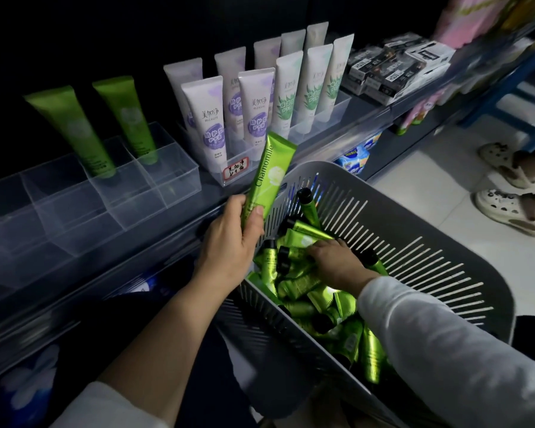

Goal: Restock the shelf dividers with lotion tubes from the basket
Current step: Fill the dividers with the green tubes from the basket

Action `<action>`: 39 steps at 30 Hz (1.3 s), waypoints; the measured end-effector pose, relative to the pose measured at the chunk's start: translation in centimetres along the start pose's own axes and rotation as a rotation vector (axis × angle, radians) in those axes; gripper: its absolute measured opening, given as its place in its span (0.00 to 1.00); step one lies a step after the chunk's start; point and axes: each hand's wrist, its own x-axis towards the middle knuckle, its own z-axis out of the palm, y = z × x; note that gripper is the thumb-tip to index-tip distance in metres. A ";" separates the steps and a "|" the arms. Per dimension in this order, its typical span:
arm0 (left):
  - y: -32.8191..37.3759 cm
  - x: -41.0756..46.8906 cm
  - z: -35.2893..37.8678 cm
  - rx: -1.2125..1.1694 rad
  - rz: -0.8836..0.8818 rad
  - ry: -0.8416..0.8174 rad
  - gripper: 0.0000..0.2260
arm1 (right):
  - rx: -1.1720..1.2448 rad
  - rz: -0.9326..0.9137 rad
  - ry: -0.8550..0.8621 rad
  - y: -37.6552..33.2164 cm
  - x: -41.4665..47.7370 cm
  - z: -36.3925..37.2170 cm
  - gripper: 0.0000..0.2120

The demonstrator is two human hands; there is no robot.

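While the left hand (232, 236) holds one green lotion tube (267, 174) by its lower end, its fingers (237, 203) curled round the back and the thumb laid across the front, the tube stands tilted with its flat crimped end up. It is just above the far rim of the grey slotted basket (445, 242), in front of the shelf (365, 125), and the word "Chamomile" runs along it. The right hand (337, 262) is down inside the basket, palm down on the heap of green tubes (306, 288). Its fingers (317, 250) are bent in among them, and I cannot tell whether they have hold of one. On the shelf to the left sit the clear dividers (112, 193), where two standing green tubes (74, 131) lean back, cap down, in the rear compartments. Just to the right a second clear holder carries rows of white tubes (257, 103) with purple or green prints, and a handwritten label (235, 171) is stuck to its front. Farther right lie dark boxes (393, 69). A person's pale shoes (507, 205) show on the floor at the right.
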 end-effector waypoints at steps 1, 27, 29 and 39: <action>0.0 0.0 -0.1 0.000 -0.002 -0.001 0.11 | -0.004 -0.036 0.019 0.0 -0.2 0.0 0.20; 0.8 -4.4 -10.2 -0.306 -0.238 0.417 0.24 | 1.780 -0.219 0.347 -9.8 -6.6 -16.9 0.17; 0.8 -4.3 -12.1 -0.303 -0.253 0.403 0.18 | 1.751 -0.251 0.389 -10.9 -6.3 -17.6 0.15; -2.8 -0.7 -19.7 -0.211 -0.426 0.468 0.25 | 1.695 -0.300 0.412 -14.1 -4.5 -19.2 0.03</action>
